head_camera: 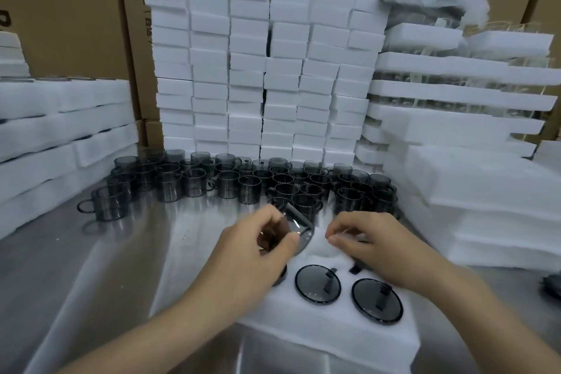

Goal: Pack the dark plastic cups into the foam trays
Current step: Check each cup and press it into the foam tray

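Note:
A white foam tray (306,325) lies on the steel table in front of me. Two dark plastic cups sit upside down in its near holes, one (317,283) in the middle and one (377,300) to its right. My left hand (252,255) grips another dark cup (299,229), tilted, just above the tray's far left part. My right hand (376,249) hovers over the tray's far right part with fingertips pinched together; what it pinches is unclear. Several loose dark cups (249,188) stand in a crowd farther back on the table.
Stacks of white foam blocks (249,70) form a wall behind the cups. Piles of foam trays stand at left (60,136) and right (485,191). Cardboard boxes (60,9) rise behind everything. A dark object (551,285) peeks in at the right edge.

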